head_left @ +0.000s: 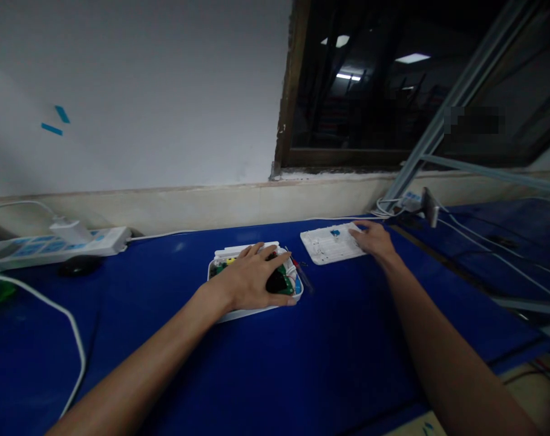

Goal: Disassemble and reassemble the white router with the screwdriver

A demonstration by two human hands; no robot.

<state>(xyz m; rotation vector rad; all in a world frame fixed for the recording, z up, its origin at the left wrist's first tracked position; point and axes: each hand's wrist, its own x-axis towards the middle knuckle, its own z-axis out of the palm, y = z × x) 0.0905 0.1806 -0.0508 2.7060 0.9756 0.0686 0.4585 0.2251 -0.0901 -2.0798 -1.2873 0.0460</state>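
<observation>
On the blue table lies a white plastic case (299,293) holding a green circuit board (287,289) and other small parts. My left hand (252,280) rests over it with the fingers spread, covering much of the inside. To the right, a flat white panel (322,248) carries small dark bits and a small blue piece (335,233). My right hand (373,238) is at the panel's right edge, its thumb and fingers bent; what they hold, if anything, is too small to make out. Between case and panel lies a thin screwdriver (303,272) with a clear handle.
A white power strip (115,240) with a plugged-in adapter (71,230) stands at the left, beside a black mouse (79,265). White cables cross the left and right sides. A phone (429,208) stands at the back right near a metal frame (420,156).
</observation>
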